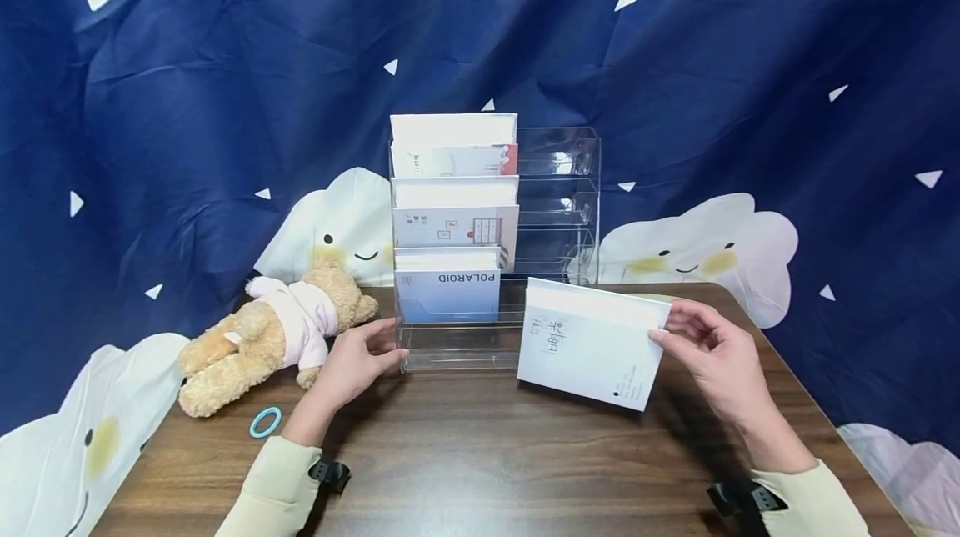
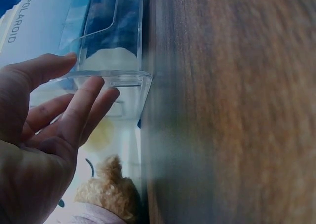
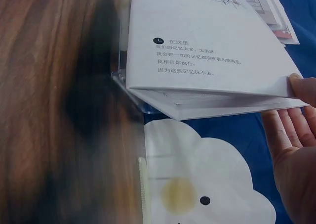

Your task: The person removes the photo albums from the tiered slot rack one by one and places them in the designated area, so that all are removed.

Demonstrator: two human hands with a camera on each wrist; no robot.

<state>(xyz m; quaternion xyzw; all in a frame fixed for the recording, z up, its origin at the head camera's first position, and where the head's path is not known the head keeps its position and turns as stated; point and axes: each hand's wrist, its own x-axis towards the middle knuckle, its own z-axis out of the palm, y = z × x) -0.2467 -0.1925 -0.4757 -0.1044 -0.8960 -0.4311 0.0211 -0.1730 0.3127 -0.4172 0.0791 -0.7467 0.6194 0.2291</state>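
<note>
A white book [image 1: 592, 345] with dark lettering on its cover is tilted in front of the right side of a clear acrylic tiered rack [image 1: 457, 349]. My right hand [image 1: 712, 353] grips the book by its right edge, thumb on the cover and fingers behind. In the right wrist view the book's [image 3: 197, 41] pages show between its covers. My left hand [image 1: 360, 362] is at the rack's lower left corner, the thumb against its front edge. The left wrist view shows the fingers fairly straight beside the rack's clear side wall [image 2: 133, 78].
In the rack's left half stand a blue POLAROID album [image 1: 450, 297] and other white albums [image 1: 457, 228] above it. A teddy bear [image 1: 277, 324] in a pale top lies left of the rack. A turquoise ring [image 1: 266, 422] lies on the wooden table [image 1: 480, 454].
</note>
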